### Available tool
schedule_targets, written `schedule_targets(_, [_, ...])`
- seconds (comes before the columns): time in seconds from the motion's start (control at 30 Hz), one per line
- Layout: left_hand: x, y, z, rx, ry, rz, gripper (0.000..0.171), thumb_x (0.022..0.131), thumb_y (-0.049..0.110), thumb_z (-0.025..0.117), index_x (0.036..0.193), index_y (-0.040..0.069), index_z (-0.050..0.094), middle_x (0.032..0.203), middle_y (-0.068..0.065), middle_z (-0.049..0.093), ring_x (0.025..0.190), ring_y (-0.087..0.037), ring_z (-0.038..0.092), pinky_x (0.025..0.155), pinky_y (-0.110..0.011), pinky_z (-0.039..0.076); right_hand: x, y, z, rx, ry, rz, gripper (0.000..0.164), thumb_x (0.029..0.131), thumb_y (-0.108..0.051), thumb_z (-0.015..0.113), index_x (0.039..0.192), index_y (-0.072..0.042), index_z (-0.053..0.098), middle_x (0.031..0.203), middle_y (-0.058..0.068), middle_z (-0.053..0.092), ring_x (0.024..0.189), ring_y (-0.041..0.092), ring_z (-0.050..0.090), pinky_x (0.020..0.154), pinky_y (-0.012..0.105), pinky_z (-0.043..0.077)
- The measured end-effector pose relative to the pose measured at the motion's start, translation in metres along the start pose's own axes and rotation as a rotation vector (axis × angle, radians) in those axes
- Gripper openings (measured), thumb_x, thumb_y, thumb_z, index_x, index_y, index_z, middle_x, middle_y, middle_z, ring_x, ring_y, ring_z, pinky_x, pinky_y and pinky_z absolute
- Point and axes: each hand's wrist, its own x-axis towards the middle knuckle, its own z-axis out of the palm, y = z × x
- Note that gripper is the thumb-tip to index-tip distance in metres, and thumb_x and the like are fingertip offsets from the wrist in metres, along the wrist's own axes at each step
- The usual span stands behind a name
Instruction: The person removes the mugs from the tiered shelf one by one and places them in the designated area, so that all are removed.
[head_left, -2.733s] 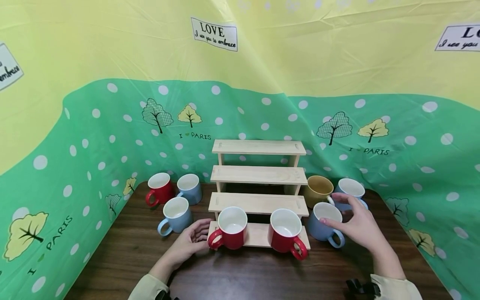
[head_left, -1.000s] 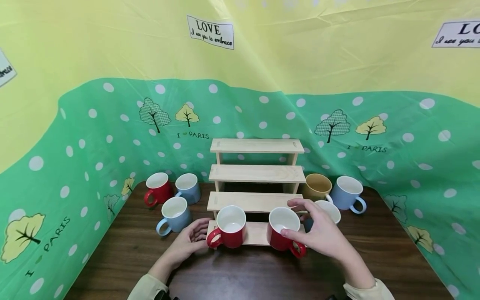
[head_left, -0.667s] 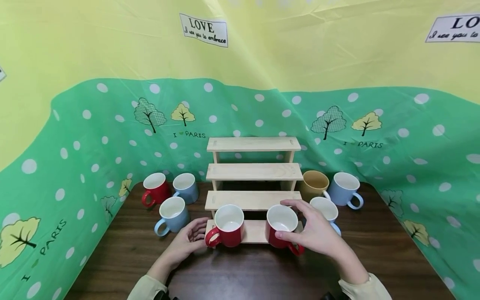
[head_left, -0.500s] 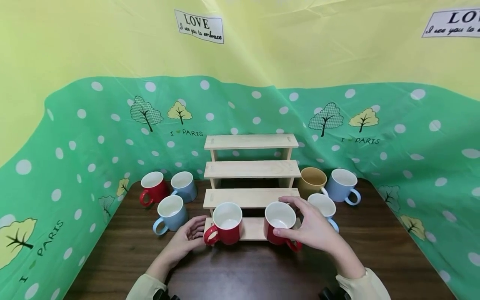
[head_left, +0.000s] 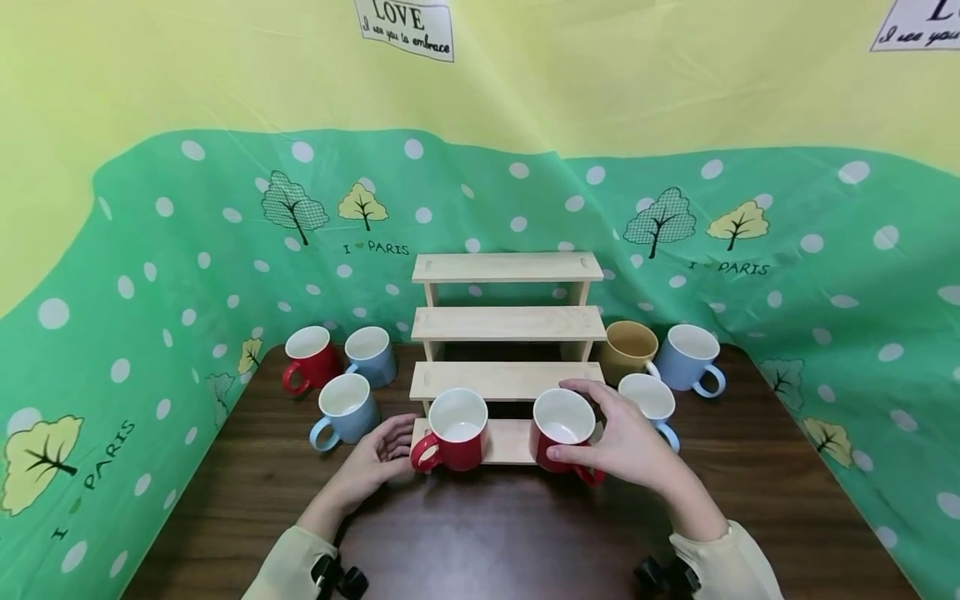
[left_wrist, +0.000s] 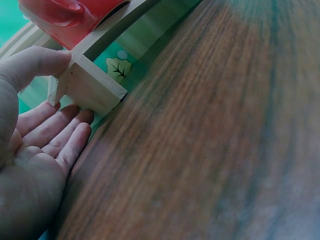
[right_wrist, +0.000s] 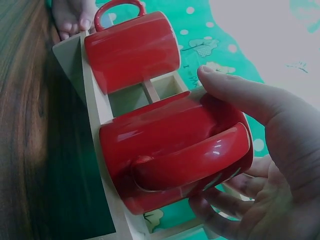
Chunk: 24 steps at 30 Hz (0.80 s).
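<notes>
A pale wooden stepped shelf (head_left: 506,381) stands centrally on the table, two red mugs with white insides on its lowest step. My right hand (head_left: 618,433) grips the right red mug (head_left: 558,450), thumb on the near side and fingers around the far side. In the right wrist view, that red mug (right_wrist: 170,165) has its handle toward the camera and its base at the board. My left hand (head_left: 375,458) holds the left end of the lowest step, beside the left red mug (head_left: 459,442). The left wrist view shows the thumb against the shelf end (left_wrist: 95,85), fingers beside it.
Left of the shelf stand a red mug (head_left: 318,367) and two blue mugs, the nearer blue mug (head_left: 356,417) close to my left hand. To the right are a mustard mug (head_left: 626,354) and two blue mugs, the nearer blue mug (head_left: 651,400) partly behind my right hand.
My right hand has moved left, from beside the blue mugs on the right to the right red mug, and has taken hold of it. The left hand stays at the shelf end.
</notes>
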Motion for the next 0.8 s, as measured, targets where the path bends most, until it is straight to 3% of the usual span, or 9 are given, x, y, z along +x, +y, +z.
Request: schedule_targets(0.8, [0.0003,-0.0009,0.0002,-0.002,-0.003,0.001,0.074,0.100,0.010,0.078,0.162,-0.004,0.040,0.156,-0.027,0.054,0.137,-0.039,0.058,0.108,-0.026,0.054,0.0018,0.0000,0.0002,0.043,-0.005,0.027,0.090,0.071,-0.044,0.105,0.145,-0.015,0.063,0.133,0.009,0.070,0.111,0.028,0.068,0.088,0.048,0.058])
